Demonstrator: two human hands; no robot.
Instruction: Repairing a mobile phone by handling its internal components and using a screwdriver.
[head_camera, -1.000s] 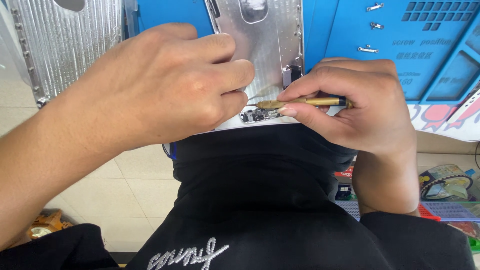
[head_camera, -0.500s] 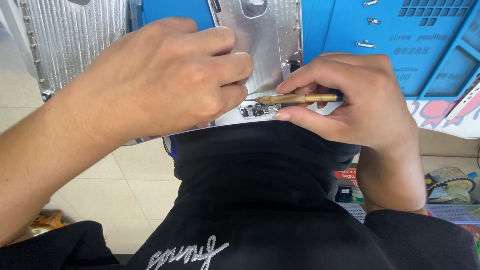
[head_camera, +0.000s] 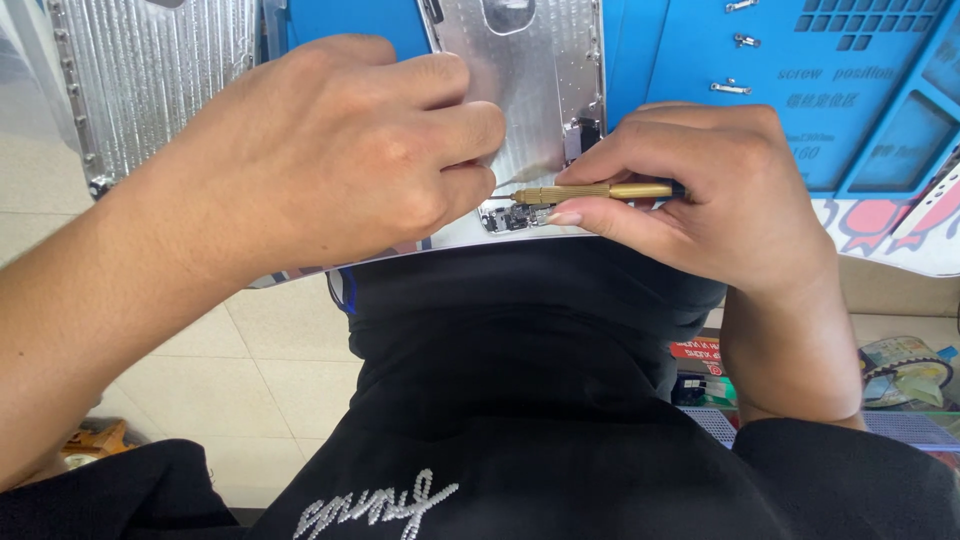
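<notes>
Right now, line by line:

Tool: a slim brass-coloured screwdriver (head_camera: 590, 191) lies almost level, its thin tip pointing toward my left hand and meeting the lower edge of the opened device.

Device: a silver metal back shell (head_camera: 530, 90), opened, with a small dark circuit part (head_camera: 512, 217) at its bottom edge, just under the tool's tip.

Right hand (head_camera: 720, 200): pinching the screwdriver between thumb and forefinger, the other fingers curled over its rear end.

Left hand (head_camera: 340, 170): closed in a loose fist on the shell, fingertips bent in close to the tool's tip; I cannot tell whether they pinch anything.

Hidden: the rear of the screwdriver disappears under my right fingers; the exact spot where the tip lands is too small to make out; my left hand covers much of the shell's left side, and the shell's top is cut off by the frame.

Position: the tool sits between my two hands, the circuit part directly below the gap.

Beneath: a blue work mat (head_camera: 760, 90) with moulded compartments covers the desk.

Left: a ribbed silver panel (head_camera: 150, 70), partly cut off.

Foreground: my black garment (head_camera: 520, 400) hides the desk's near edge.
</notes>
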